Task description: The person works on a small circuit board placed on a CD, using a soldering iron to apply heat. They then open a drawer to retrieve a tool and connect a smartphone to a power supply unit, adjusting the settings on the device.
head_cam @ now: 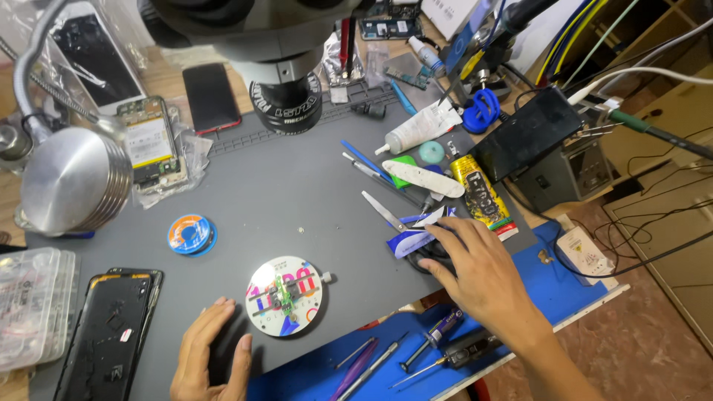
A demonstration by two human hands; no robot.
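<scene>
My left hand rests flat on the grey work mat, fingers apart, just left of a round white holder disc with a small green circuit board clamped on it. My right hand reaches over the mat's right edge, its fingers spread on a black object and a blue-and-white packet. Whether it grips anything is hidden under the palm. Metal tweezers lie just beyond its fingertips.
A microscope head hangs over the mat's far side. A black phone frame lies at left, a solder spool beside it. Tubes, a yellow bottle, a white spatula tool and a soldering station crowd the right. Screwdrivers lie on the blue mat.
</scene>
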